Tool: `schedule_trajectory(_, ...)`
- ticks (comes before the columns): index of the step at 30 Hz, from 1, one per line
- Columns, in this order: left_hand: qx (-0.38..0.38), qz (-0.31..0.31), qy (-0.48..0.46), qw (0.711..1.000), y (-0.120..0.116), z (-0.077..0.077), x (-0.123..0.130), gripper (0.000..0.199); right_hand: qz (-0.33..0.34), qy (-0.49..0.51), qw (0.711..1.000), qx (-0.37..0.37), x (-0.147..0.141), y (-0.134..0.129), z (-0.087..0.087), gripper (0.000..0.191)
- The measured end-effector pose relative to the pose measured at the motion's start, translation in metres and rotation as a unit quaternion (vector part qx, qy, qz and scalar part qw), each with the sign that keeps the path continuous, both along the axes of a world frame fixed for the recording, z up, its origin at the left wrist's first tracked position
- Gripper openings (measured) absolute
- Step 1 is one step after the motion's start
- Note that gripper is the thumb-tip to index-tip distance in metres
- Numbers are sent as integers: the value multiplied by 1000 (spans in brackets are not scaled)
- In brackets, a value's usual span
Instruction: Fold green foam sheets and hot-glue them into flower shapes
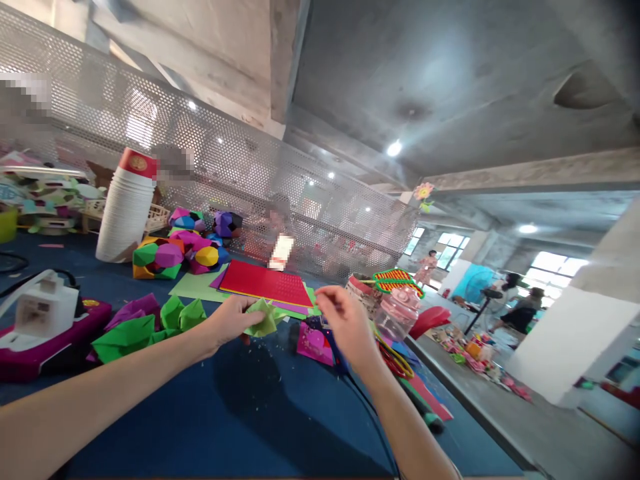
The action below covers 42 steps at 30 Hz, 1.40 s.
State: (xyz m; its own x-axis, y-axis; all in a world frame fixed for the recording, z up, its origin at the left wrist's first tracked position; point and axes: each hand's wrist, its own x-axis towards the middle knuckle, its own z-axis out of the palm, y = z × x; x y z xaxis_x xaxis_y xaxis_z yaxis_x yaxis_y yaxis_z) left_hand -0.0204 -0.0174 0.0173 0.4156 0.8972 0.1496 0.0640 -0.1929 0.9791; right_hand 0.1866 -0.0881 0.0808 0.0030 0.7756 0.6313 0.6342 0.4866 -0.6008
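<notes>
My left hand (233, 323) pinches a light green folded paper piece (263, 319) above the blue table. Off to its right, my right hand (345, 320) is raised with its fingers curled and the tips drawn together; anything between them is too small to make out. Just behind both hands lies a stack of coloured paper sheets (265, 283), red on top. Below my right hand sits a magenta paper piece (314, 343), partly beside a dark object with a cable. Green folded paper pieces (127, 339) and a purple one lie beyond my left forearm.
Finished-looking multicoloured paper balls (157, 259) and a tall stack of paper cups (127, 207) stand at back left. A white plug on a magenta box (47, 313) is far left. A clear pink-lidded jar (397, 313) stands right. A perforated screen (225, 167) rises behind.
</notes>
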Motion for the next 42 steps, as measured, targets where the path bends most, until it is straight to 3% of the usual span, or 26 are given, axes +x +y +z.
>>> schedule_trajectory(3, -3, -32, -17, 999, -2, 1, -1, 31, 76, 1, 990, -121, -22, 32, -20, 25)
schedule_trajectory(6, -15, -42, -13, 999, -1, 1, -1, 32, 161, 108, 949, -248, -26, 53, -43, 35)
schedule_trajectory(9, -33, -56, 0, 998, 1, -1, 0, 33, 216, 201, 908, -299, -24, 56, -59, 43)
schedule_trajectory(12, -31, -75, 14, 997, 2, -4, 2, 36, 230, 241, 889, -314, -21, 52, -65, 44)
schedule_trajectory(16, -10, -82, 17, 996, 1, -5, 4, 31, 249, 236, 888, -306, -18, 48, -65, 41)
schedule_trajectory(20, -7, -76, 16, 997, -2, -6, 6, 26, 247, 190, 911, -270, -18, 45, -61, 38)
schedule_trajectory(24, 23, -62, 27, 997, -1, -9, 6, 20, 215, 150, 937, -231, -22, 40, -56, 36)
schedule_trajectory(31, 88, -29, 61, 994, -2, -11, 7, 19, 184, 100, 958, -197, -26, 37, -57, 30)
schedule_trajectory(42, 67, -18, 71, 995, -2, -17, 9, 15, 79, -77, 991, -79, -33, 29, -63, 13)
